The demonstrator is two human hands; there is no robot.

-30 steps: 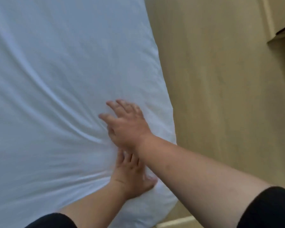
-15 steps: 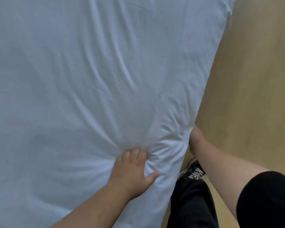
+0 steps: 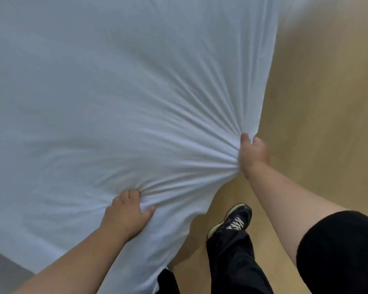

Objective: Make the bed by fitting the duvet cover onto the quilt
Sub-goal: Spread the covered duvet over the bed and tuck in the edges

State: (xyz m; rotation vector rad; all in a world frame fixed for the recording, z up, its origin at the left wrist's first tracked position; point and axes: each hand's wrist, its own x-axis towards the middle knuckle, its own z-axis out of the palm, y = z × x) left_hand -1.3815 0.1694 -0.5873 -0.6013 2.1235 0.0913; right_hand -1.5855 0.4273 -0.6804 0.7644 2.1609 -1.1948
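The white duvet cover (image 3: 119, 98) with the quilt inside fills most of the view, stretched taut with creases fanning out from two grip points. My left hand (image 3: 126, 215) is shut on a bunch of the fabric near the lower edge. My right hand (image 3: 253, 153) is shut on the cover's right edge, thumb on top, pulling folds toward itself. The quilt itself is hidden inside the cover.
Light wooden floor (image 3: 319, 107) lies to the right of the cover. My black-trousered leg and black shoe (image 3: 232, 221) stand on it below the cover's corner. A grey surface (image 3: 2, 268) shows at the bottom left.
My right hand went from lying flat on the cover to the right edge and closed on it. My left hand bunched the fabric. The cover is now pulled taut.
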